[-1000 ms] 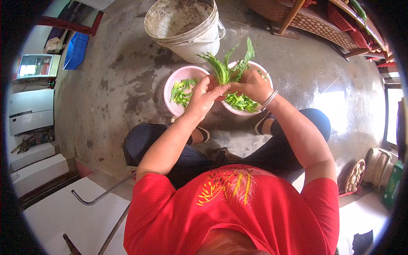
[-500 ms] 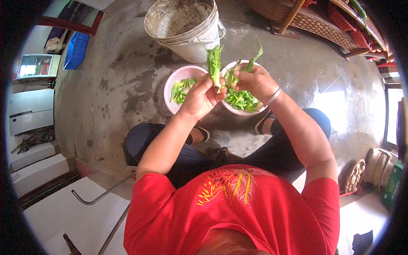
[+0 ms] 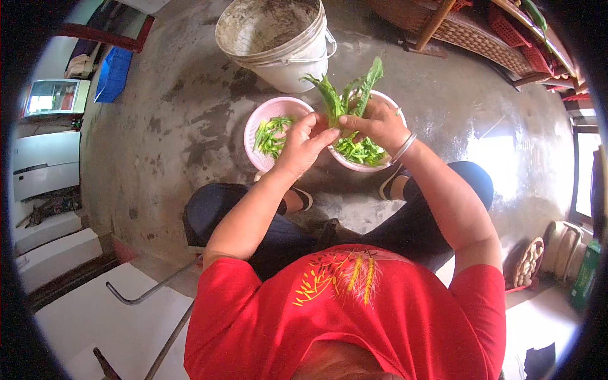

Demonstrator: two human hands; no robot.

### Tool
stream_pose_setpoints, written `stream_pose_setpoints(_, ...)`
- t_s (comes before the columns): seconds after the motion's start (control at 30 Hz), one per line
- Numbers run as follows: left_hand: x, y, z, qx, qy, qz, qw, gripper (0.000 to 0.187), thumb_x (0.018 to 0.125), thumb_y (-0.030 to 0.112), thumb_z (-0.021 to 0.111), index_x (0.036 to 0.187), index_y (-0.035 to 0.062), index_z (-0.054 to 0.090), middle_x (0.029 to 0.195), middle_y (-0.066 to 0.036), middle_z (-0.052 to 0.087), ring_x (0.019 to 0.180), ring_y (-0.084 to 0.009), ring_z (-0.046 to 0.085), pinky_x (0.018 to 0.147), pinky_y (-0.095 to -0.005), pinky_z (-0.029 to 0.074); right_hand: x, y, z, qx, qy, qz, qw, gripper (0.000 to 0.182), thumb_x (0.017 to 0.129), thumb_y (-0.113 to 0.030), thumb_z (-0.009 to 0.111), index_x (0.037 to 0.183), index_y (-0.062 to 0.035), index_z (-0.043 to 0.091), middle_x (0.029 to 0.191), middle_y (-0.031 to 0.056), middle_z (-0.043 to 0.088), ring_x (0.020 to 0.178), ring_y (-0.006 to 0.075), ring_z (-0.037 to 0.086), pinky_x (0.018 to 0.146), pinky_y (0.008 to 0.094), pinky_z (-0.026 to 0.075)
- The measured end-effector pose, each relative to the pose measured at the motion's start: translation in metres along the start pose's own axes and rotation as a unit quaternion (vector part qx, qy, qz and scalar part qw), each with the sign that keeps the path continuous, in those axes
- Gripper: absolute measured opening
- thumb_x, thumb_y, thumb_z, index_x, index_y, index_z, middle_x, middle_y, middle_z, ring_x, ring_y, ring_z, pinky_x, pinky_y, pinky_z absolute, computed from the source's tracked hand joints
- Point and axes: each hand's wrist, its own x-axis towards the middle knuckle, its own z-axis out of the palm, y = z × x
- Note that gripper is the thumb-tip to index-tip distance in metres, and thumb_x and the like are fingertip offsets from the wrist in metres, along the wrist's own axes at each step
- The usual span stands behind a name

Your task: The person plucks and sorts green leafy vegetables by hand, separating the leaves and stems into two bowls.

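Observation:
Both hands are close together above the right-hand basket. My left hand pinches the base of a leafy green stalk that points up and away. Beside it, my right hand has its fingers closed on the same bunch, where a longer leaf stands up. Which leaf each fingertip presses is partly hidden. Under my right hand, a pink basket holds a heap of torn greens. Left of it, a second pink basket contains lighter green pieces.
A dirty white bucket stands on the concrete floor just beyond the baskets. My knees and feet flank them on the near side. A wicker bench is at the upper right, and a blue crate at the upper left.
My right hand has come inward to meet my left at the stalk. The leaves, held apart before, now stand together in one bunch.

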Motion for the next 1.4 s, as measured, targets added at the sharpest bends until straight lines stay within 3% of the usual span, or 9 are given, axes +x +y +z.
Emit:
stream_pose_setpoints(0.63, 0.0, -0.008, 0.006, -0.235, 0.032, -0.073, 0.969, 0.024, 0.091, 0.017, 0.049, 0.111, 0.0035, 0.052, 0.099, -0.005, 0.058, 0.088, -0.0127, 0.058, 0.079, -0.0277, 0.05, -0.001, 0.001, 0.005, 0.04, 0.029, -0.014, 0.999, 0.022, 0.083, -0.012, 0.061, 0.099, 0.0026, 0.058, 0.086, 0.009, 0.064, 0.073, 0.014, 0.062, 0.06, 0.0261, 0.051)
stream_pose_setpoints(0.83, 0.0, -0.01, 0.003, -0.222, 0.047, -0.096, 0.969, 0.02, 0.09, 0.017, 0.051, 0.105, 0.0036, 0.053, 0.098, -0.006, 0.059, 0.086, -0.013, 0.058, 0.077, -0.0272, 0.05, 0.0, 0.016, 0.012, -0.037, 0.059, -0.09, 0.994, 0.021, 0.081, -0.014, 0.063, 0.092, 0.0046, 0.06, 0.078, 0.0088, 0.065, 0.07, 0.0132, 0.06, 0.061, 0.0272, 0.049)
stream_pose_setpoints(0.93, 0.0, -0.014, 0.002, -0.172, 0.059, -0.093, 0.979, 0.017, 0.09, 0.016, 0.051, 0.103, 0.0051, 0.053, 0.096, -0.006, 0.06, 0.086, -0.0136, 0.059, 0.078, -0.0285, 0.05, -0.003, 0.005, 0.011, -0.203, 0.09, -0.028, 0.975, 0.022, 0.08, -0.014, 0.065, 0.091, 0.0049, 0.061, 0.076, 0.0087, 0.065, 0.07, 0.0142, 0.06, 0.064, 0.0285, 0.048)
stream_pose_setpoints(1.03, -0.001, -0.018, 0.003, -0.146, 0.055, -0.085, 0.984, 0.016, 0.09, 0.015, 0.049, 0.104, 0.0073, 0.052, 0.095, -0.005, 0.06, 0.088, -0.0154, 0.06, 0.08, -0.0313, 0.05, -0.003, 0.003, 0.013, -0.205, 0.096, -0.045, 0.973, 0.024, 0.079, -0.013, 0.066, 0.092, 0.0048, 0.06, 0.077, 0.0094, 0.065, 0.07, 0.0148, 0.06, 0.064, 0.0298, 0.048)
stream_pose_setpoints(1.23, 0.002, -0.014, 0.005, -0.297, 0.095, -0.103, 0.945, 0.016, 0.09, 0.016, 0.051, 0.101, 0.0043, 0.054, 0.094, -0.006, 0.06, 0.083, -0.0141, 0.059, 0.075, -0.0282, 0.05, -0.003, 0.011, 0.019, -0.105, 0.097, -0.147, 0.979, 0.022, 0.079, -0.011, 0.065, 0.094, 0.0037, 0.059, 0.085, 0.0121, 0.065, 0.075, 0.0163, 0.062, 0.066, 0.0289, 0.05)
stream_pose_setpoints(1.4, 0.005, -0.014, -0.006, -0.38, 0.071, -0.093, 0.917, 0.018, 0.09, 0.017, 0.05, 0.104, 0.005, 0.054, 0.094, -0.007, 0.06, 0.084, -0.0161, 0.06, 0.075, -0.0301, 0.051, 0.001, 0.002, 0.006, 0.126, 0.073, -0.025, 0.989, 0.018, 0.082, -0.01, 0.061, 0.096, 0.0013, 0.06, 0.089, 0.0117, 0.065, 0.078, 0.0174, 0.063, 0.068, 0.0279, 0.052)
